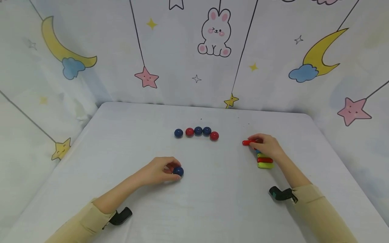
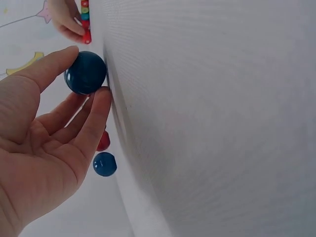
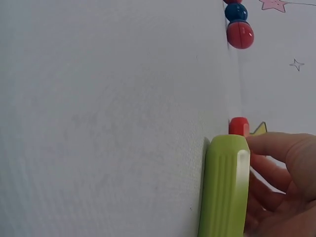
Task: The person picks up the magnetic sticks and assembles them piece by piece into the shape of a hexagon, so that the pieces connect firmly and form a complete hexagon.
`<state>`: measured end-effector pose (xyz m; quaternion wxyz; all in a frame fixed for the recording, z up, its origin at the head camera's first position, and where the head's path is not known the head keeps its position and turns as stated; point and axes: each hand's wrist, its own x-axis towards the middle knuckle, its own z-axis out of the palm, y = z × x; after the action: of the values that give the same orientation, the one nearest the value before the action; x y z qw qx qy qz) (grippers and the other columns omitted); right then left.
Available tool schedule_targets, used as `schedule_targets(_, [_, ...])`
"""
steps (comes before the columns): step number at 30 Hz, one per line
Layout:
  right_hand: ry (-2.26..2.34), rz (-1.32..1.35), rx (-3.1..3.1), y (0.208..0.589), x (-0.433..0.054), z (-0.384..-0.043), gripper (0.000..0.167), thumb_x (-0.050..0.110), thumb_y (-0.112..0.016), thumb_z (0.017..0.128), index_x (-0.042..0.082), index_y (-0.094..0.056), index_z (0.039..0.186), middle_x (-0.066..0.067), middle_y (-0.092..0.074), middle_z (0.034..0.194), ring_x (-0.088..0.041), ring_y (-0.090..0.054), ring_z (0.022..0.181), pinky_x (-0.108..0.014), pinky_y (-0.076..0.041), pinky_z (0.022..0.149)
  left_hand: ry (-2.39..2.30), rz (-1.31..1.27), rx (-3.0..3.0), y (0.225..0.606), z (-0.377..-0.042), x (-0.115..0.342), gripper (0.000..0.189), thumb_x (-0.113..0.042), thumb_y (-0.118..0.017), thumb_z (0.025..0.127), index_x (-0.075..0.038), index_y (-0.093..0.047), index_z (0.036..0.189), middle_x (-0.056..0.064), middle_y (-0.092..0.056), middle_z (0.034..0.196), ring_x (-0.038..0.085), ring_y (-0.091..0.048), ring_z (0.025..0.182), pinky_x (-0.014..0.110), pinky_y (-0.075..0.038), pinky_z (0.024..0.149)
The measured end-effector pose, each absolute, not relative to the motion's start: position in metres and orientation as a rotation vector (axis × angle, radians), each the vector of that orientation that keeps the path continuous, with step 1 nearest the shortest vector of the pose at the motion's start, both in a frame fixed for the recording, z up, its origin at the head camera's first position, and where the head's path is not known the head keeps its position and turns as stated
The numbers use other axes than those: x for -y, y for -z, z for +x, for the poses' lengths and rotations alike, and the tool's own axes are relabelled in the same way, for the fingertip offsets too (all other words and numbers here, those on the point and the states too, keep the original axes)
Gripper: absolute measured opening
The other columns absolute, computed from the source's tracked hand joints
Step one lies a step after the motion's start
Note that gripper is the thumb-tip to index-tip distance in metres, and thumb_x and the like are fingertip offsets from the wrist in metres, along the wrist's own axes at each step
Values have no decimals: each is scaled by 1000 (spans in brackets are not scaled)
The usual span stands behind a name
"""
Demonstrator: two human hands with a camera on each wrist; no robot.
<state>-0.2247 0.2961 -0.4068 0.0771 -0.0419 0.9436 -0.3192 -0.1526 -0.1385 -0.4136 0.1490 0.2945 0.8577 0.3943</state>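
My left hand (image 1: 156, 171) pinches a dark blue ball (image 1: 178, 171) between thumb and fingertips, low over the white table. In the left wrist view the same blue ball (image 2: 86, 72) sits between the thumb and the fingers, at or very near the tabletop. On the right side my right hand (image 1: 268, 145) pinches a short red stick (image 1: 246, 142). Below that hand lies a column of short sticks, among them a red one (image 1: 265, 160) and a yellow-green one (image 1: 265, 165). The hand partly covers the column's far end. A green stick (image 3: 224, 190) looms large in the right wrist view.
Beyond the hands, a loose row of balls crosses the table (image 1: 209, 209): a blue ball (image 1: 178, 133) at the left, then red, two blue, and a red ball (image 1: 214, 136) at the right. A patterned cloth (image 1: 176, 44) hangs behind the table.
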Motion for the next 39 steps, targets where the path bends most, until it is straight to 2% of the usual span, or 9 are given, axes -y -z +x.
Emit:
schedule_targets(12, [932,-399,-2859,409,-277,-223,27,11,-65,93,4,-64,120,-18,-61,119,-33,-55,106,-51,-46,93,-1156,799,-2450,412,-151,137,33,-24,-76,86,-7,-64,112,-2,-62,97,14,-60,90,23,-52,80])
schedule_targets(21, [926,-620,-2843,413,-253,-218,26,7,-69,89,7,-67,115,-9,-64,109,-26,-60,95,-40,-53,80,-1170,787,-2439,412,-151,137,33,-23,-76,86,-8,-65,113,-3,-63,98,15,-59,91,23,-52,81])
schedule_targets(29, [930,-750,-2741,414,-220,-208,27,11,-73,87,12,-67,113,-3,-65,108,-20,-60,95,-34,-54,79,-1178,788,-2438,415,-153,137,33,-25,-76,86,-7,-65,112,-3,-62,97,15,-59,90,25,-52,81])
schedule_targets(39, [934,-902,-2621,413,-180,-196,25,10,-73,87,12,-67,110,0,-65,104,-17,-59,94,-27,-53,78,-1178,767,-2446,416,-153,137,34,-26,-77,85,-8,-65,111,-4,-62,95,15,-58,88,25,-52,80])
